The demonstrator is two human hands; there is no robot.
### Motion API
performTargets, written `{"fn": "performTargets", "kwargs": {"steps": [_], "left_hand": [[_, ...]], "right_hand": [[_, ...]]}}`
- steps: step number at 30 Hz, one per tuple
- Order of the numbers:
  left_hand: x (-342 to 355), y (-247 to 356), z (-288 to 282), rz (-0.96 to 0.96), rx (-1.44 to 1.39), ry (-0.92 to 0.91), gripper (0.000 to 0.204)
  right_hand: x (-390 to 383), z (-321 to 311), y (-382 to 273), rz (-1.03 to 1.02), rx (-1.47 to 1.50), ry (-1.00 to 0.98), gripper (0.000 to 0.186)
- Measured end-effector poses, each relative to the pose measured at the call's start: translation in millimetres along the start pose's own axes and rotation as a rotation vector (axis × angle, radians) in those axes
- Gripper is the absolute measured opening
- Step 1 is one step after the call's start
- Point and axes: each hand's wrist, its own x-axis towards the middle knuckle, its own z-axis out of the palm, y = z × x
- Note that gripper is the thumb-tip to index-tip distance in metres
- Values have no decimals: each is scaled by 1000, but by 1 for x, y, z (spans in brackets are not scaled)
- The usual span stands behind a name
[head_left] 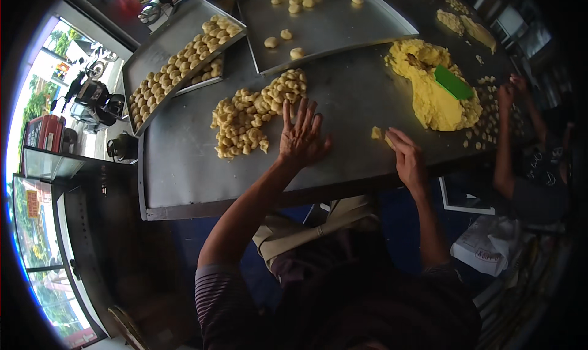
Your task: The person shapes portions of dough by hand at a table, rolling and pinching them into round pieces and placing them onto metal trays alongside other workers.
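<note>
My left hand (301, 140) is spread flat, palm down, its fingertips against the near-right edge of a heap of small pale dough pieces (242, 120). Nothing shows in its grasp. To the right, my right hand (409, 157) has its fingers together around a small piece of yellow dough (389, 143), partly hidden under them. Another yellow bit (376, 132) lies just left of its fingertips. Beyond that hand rests a large mound of yellow filling (422, 93), with a green scraper (453, 83) lying on it.
The metal table (190, 178) holds a tray of rounded dough balls (131, 83) at far left and a larger tray (343, 31) with several balls. At right, another person's hands (508, 91) work beside scattered small pieces (481, 135). A white bag (484, 246) sits below.
</note>
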Motion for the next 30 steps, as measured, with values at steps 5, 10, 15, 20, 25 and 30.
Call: {"fn": "performTargets", "kwargs": {"steps": [5,10,15,20,25,30], "left_hand": [[10,0,-3,-113,-65,147,38],[-16,16,4,-122,233,160,21],[-17,19,-3,-351,112,95,32],[-63,40,-29,-243,76,-53,38],[-59,44,-33,-578,-182,24,21],[-43,63,-59,-728,-861,123,20]], "right_hand": [[-3,1,-9,-9,-65,46,38],[-19,-6,0,-19,-107,9,43],[-23,-3,-3,-80,-230,-34,45],[-28,-11,4,19,-238,-11,50],[-22,6,-24,36,-125,15,46],[-25,32,-79,-30,391,63,36]]}}
